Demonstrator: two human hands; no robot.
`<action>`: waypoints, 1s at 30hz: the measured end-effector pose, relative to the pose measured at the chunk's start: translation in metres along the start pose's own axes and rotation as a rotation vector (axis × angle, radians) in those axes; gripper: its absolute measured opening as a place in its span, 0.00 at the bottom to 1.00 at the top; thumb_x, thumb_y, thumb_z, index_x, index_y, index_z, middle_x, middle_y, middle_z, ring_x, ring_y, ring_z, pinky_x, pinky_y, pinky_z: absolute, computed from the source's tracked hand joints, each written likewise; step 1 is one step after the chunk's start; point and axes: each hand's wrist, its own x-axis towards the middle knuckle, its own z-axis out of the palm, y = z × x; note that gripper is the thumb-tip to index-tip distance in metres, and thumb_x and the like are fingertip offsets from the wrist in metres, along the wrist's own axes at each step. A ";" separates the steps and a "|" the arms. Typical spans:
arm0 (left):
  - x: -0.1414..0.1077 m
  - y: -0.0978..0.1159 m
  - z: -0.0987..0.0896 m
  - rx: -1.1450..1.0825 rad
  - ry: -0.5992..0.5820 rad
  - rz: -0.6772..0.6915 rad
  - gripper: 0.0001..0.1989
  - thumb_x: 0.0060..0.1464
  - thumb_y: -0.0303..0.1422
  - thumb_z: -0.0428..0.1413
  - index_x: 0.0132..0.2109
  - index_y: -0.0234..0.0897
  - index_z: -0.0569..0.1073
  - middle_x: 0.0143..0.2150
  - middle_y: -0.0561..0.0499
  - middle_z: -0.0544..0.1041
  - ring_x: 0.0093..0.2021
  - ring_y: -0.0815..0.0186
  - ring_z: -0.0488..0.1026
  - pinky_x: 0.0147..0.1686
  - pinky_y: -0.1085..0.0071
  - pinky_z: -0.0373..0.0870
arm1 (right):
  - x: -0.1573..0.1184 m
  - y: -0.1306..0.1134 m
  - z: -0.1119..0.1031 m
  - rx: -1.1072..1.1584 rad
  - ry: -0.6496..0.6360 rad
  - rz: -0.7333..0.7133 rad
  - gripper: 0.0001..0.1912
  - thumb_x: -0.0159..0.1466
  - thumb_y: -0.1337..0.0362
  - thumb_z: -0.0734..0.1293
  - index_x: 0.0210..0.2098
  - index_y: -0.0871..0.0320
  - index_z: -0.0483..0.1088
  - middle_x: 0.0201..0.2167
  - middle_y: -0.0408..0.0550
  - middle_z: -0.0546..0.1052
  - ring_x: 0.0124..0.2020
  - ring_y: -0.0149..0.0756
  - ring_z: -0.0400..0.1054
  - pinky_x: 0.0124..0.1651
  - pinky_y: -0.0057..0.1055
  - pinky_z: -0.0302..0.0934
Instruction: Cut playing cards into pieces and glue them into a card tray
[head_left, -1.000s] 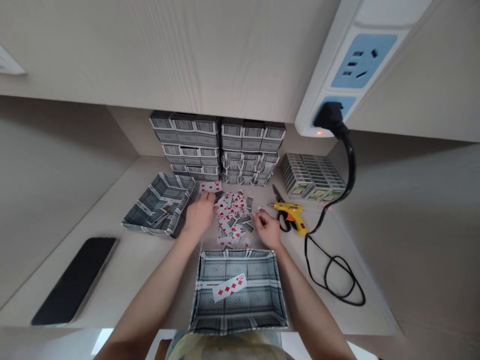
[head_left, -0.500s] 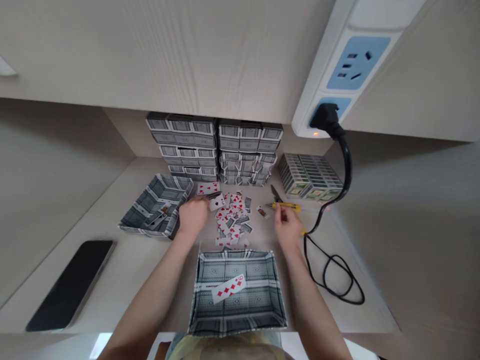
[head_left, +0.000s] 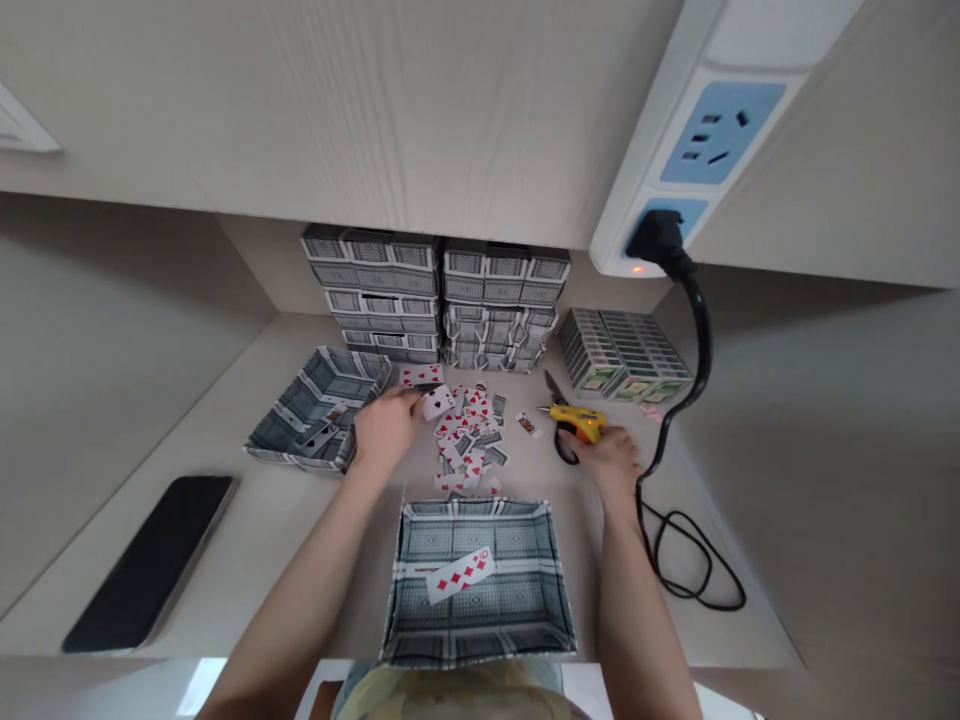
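My left hand (head_left: 386,430) pinches a spade playing card (head_left: 437,402) over the left edge of a heap of cut card pieces (head_left: 469,435). Under my right hand (head_left: 611,462) is the handle of a yellow hot glue gun (head_left: 577,420), the fingers closed round it and its nozzle pointing left. Black-handled scissors (head_left: 566,447) lie beside and partly beneath the gun. Close to my body stands an open box made of playing cards (head_left: 480,628), with a cut diamond card (head_left: 460,575) lying inside. A heart card (head_left: 421,375) lies beyond my left hand.
Another card box (head_left: 289,400), with card pieces inside, sits at left near a black phone (head_left: 150,560). Stacked card boxes (head_left: 371,275) and packs of cards (head_left: 622,350) stand behind. A black cord (head_left: 701,330) drops from the power strip (head_left: 720,135) and coils at right.
My right hand has moved right and toward me, onto the glue gun's handle. More of the gun and the scissors now shows. My left hand keeps its card in nearly the same place.
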 end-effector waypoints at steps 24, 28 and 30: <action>-0.007 0.029 0.077 -1.417 -0.295 -0.103 0.17 0.43 0.42 0.57 0.29 0.36 0.60 0.20 0.57 0.69 0.17 0.70 0.69 0.17 0.75 0.65 | -0.020 -0.050 -0.016 0.298 -0.060 -0.207 0.27 0.46 0.43 0.64 0.33 0.61 0.62 0.26 0.49 0.70 0.27 0.38 0.65 0.29 0.31 0.57; -0.008 0.027 0.076 -1.288 -0.178 -0.107 0.16 0.43 0.42 0.57 0.25 0.34 0.64 0.17 0.57 0.67 0.17 0.74 0.65 0.17 0.78 0.59 | -0.024 -0.048 -0.008 0.139 -0.073 -0.290 0.22 0.51 0.44 0.61 0.26 0.59 0.62 0.21 0.46 0.68 0.23 0.35 0.62 0.26 0.28 0.53; -0.010 0.027 0.075 -1.221 -0.134 -0.087 0.16 0.43 0.42 0.57 0.22 0.34 0.64 0.16 0.58 0.64 0.17 0.75 0.62 0.16 0.79 0.56 | -0.027 -0.047 -0.003 0.078 -0.085 -0.333 0.21 0.52 0.45 0.60 0.27 0.59 0.62 0.21 0.46 0.68 0.23 0.35 0.62 0.25 0.28 0.51</action>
